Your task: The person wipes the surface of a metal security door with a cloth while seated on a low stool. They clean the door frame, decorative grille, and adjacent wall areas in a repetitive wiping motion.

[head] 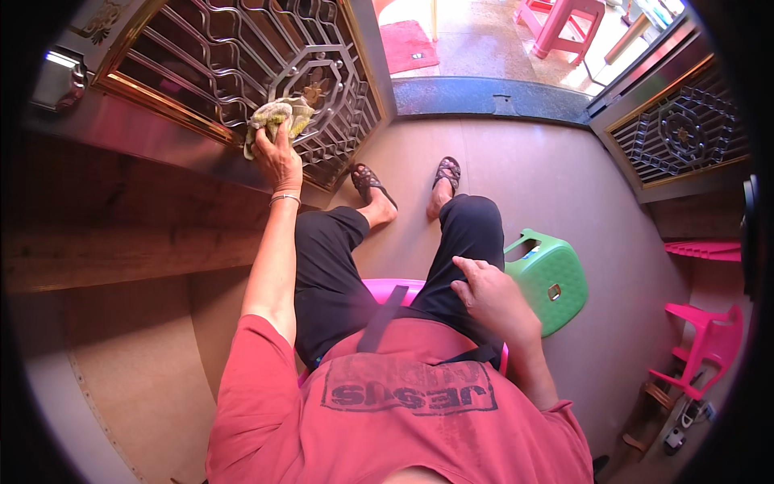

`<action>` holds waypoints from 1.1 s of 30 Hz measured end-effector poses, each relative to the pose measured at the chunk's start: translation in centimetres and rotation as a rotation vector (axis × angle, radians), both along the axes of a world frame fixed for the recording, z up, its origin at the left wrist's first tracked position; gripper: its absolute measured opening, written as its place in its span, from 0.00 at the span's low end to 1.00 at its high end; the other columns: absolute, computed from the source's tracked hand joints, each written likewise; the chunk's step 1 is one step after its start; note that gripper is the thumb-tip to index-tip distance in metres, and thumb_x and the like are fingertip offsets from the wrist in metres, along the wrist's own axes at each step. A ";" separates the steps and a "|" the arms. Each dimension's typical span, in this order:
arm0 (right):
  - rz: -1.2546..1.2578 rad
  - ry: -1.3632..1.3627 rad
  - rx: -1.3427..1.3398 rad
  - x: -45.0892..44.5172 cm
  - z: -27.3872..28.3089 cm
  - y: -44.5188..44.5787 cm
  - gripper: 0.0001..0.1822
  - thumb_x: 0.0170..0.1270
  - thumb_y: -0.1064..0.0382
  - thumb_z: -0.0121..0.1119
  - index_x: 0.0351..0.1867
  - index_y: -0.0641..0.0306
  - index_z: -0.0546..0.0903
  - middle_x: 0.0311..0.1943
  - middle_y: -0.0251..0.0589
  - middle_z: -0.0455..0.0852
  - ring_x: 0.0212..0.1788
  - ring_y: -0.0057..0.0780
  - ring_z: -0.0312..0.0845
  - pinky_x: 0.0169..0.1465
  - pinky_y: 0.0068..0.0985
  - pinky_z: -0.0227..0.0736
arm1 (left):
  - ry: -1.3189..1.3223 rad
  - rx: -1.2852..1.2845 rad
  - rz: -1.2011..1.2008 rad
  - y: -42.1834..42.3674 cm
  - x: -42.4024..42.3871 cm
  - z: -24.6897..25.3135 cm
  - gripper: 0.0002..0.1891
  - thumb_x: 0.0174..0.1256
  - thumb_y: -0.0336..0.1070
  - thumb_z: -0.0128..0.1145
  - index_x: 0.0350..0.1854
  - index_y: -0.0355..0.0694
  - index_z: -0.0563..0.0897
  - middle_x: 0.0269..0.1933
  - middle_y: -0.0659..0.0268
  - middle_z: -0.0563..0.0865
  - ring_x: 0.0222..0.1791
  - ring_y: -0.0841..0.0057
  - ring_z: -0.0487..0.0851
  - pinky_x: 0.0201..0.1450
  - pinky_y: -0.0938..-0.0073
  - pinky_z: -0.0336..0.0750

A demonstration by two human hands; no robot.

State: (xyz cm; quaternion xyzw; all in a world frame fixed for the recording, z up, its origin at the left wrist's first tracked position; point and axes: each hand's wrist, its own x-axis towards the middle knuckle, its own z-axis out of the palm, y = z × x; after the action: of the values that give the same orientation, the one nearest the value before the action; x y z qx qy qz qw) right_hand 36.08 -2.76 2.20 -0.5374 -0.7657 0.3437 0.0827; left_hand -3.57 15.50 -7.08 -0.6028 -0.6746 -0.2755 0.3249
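At the upper left, my left hand [280,158] holds a crumpled yellow and grey cloth [275,118] against the metal grille [242,54] of an open door leaf. The grille has wavy bars, straight bars and an octagonal centre with a gold-coloured ornament, inside a gold-coloured frame. A bracelet circles my left wrist. My right hand [493,293] rests over my right thigh, palm down, with fingers partly bent and no object visible in it. I sit on a pink plastic seat [396,289], mostly covered by my body.
A green plastic stool [556,284] stands beside my right leg. Another door leaf with a grille [680,133] is at the right. Between the leaves runs a dark threshold [450,97], with a pink stool [562,27] beyond. A small pink chair [704,348] and shoes are at the right.
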 end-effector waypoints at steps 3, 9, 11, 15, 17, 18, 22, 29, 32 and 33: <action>-0.005 -0.015 -0.071 0.0 0.1 0.3 0.22 0.66 0.59 0.58 0.59 0.66 0.74 0.47 0.56 0.82 0.50 0.52 0.79 0.54 0.41 0.73 | -0.033 -0.122 0.051 -0.6 0.0 -2.5 0.25 0.53 0.24 0.59 0.52 0.59 0.81 0.53 0.60 0.72 0.52 0.53 0.74 0.52 0.54 0.74; -0.011 -0.069 -0.150 -0.2 1.3 0.8 0.22 0.68 0.59 0.55 0.60 0.68 0.73 0.53 0.57 0.81 0.55 0.52 0.76 0.57 0.39 0.71 | -0.564 -0.613 0.248 -4.0 0.1 -10.8 0.20 0.51 0.25 0.57 0.47 0.53 0.87 0.50 0.55 0.76 0.48 0.52 0.78 0.54 0.57 0.74; 0.011 -0.070 -0.135 -0.2 1.0 0.7 0.22 0.68 0.59 0.55 0.60 0.69 0.73 0.52 0.58 0.81 0.55 0.52 0.76 0.58 0.40 0.71 | -0.707 -0.580 0.108 -4.7 -0.8 -11.3 0.21 0.48 0.22 0.57 0.46 0.48 0.87 0.46 0.55 0.78 0.47 0.55 0.79 0.53 0.60 0.74; 0.004 -0.073 -0.168 -0.5 1.3 0.7 0.23 0.67 0.59 0.55 0.60 0.69 0.73 0.52 0.58 0.81 0.56 0.52 0.76 0.59 0.40 0.70 | -0.815 -0.098 -0.167 -4.5 1.1 -4.2 0.23 0.45 0.17 0.59 0.47 0.41 0.86 0.44 0.58 0.78 0.45 0.61 0.80 0.51 0.67 0.76; 0.010 -0.062 -0.136 -0.5 1.1 0.6 0.22 0.67 0.58 0.56 0.59 0.67 0.74 0.51 0.57 0.81 0.54 0.52 0.77 0.57 0.41 0.72 | -0.576 0.151 -0.225 -3.8 3.0 4.4 0.26 0.48 0.17 0.60 0.54 0.43 0.84 0.48 0.58 0.77 0.49 0.61 0.79 0.54 0.67 0.75; 0.026 -0.054 -0.094 -0.4 0.6 0.4 0.22 0.67 0.57 0.56 0.59 0.65 0.74 0.49 0.57 0.82 0.52 0.52 0.78 0.55 0.42 0.74 | -0.508 0.246 -0.229 -3.5 3.4 8.9 0.28 0.48 0.17 0.60 0.55 0.45 0.83 0.50 0.58 0.76 0.53 0.61 0.77 0.58 0.67 0.73; 0.016 -0.077 -0.118 -0.1 0.5 0.4 0.23 0.68 0.57 0.55 0.60 0.67 0.73 0.50 0.57 0.82 0.54 0.52 0.77 0.57 0.41 0.72 | -0.058 0.721 -0.396 -0.3 4.4 25.1 0.26 0.49 0.21 0.57 0.53 0.47 0.85 0.51 0.58 0.80 0.55 0.56 0.75 0.61 0.60 0.69; 0.029 -0.084 -0.069 0.1 0.0 0.4 0.23 0.67 0.56 0.56 0.59 0.66 0.74 0.47 0.57 0.82 0.51 0.52 0.79 0.53 0.42 0.74 | 0.381 0.538 -0.049 6.5 1.4 31.7 0.21 0.56 0.26 0.57 0.53 0.48 0.82 0.55 0.59 0.77 0.56 0.55 0.74 0.62 0.53 0.67; 0.027 -0.063 -0.037 0.1 -0.2 0.3 0.22 0.67 0.56 0.57 0.59 0.65 0.74 0.45 0.56 0.83 0.48 0.52 0.80 0.51 0.42 0.76 | 0.310 0.324 0.012 8.3 0.5 27.3 0.22 0.54 0.30 0.60 0.51 0.60 0.84 0.52 0.61 0.77 0.54 0.57 0.74 0.53 0.57 0.73; 0.024 -0.056 -0.040 0.1 -0.1 0.3 0.22 0.67 0.56 0.57 0.59 0.65 0.74 0.45 0.56 0.83 0.48 0.52 0.80 0.51 0.42 0.76 | 0.260 0.280 -0.009 8.5 0.6 25.2 0.20 0.55 0.31 0.59 0.50 0.59 0.84 0.53 0.64 0.77 0.52 0.59 0.75 0.52 0.56 0.72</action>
State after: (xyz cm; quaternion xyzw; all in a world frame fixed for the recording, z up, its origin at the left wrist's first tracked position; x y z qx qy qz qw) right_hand 36.19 -2.50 2.07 -0.5391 -0.7669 0.3450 0.0464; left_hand -2.95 24.01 18.14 -0.5853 -0.5792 -0.2880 0.4889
